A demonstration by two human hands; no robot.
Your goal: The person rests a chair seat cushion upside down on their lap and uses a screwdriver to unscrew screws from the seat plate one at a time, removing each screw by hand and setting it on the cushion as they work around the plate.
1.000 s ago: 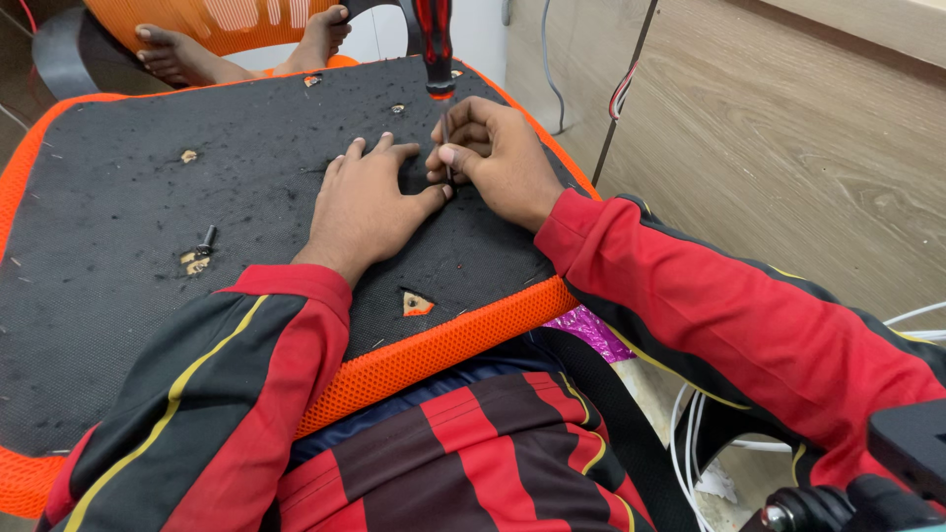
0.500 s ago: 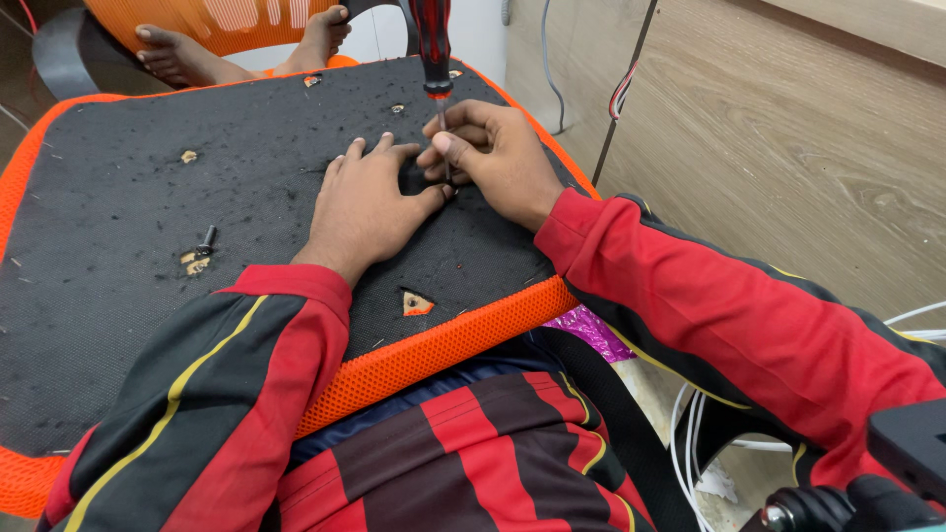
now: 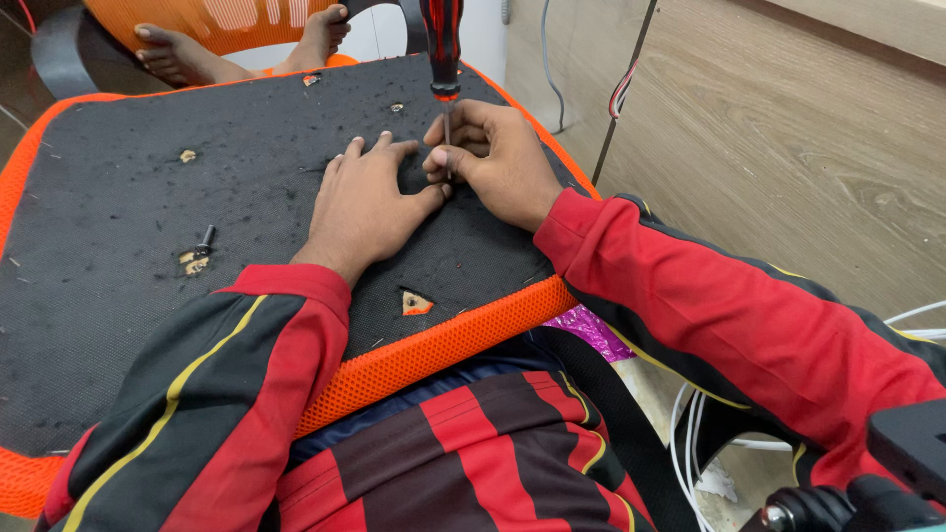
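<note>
At centre of the black fabric panel (image 3: 246, 197), right hand (image 3: 498, 163) pinches the shaft of an upright red-handled screwdriver (image 3: 442, 44), steadying its tip; left hand (image 3: 370, 202) lies flat and open beside, pressing fabric down; loose black screw (image 3: 205, 238) well apart leftward.

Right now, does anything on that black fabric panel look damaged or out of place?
Yes. The black fabric panel with orange mesh edging has small torn holes, one triangular, showing orange beneath. A dark loose bolt sits beside another hole at left.
</note>
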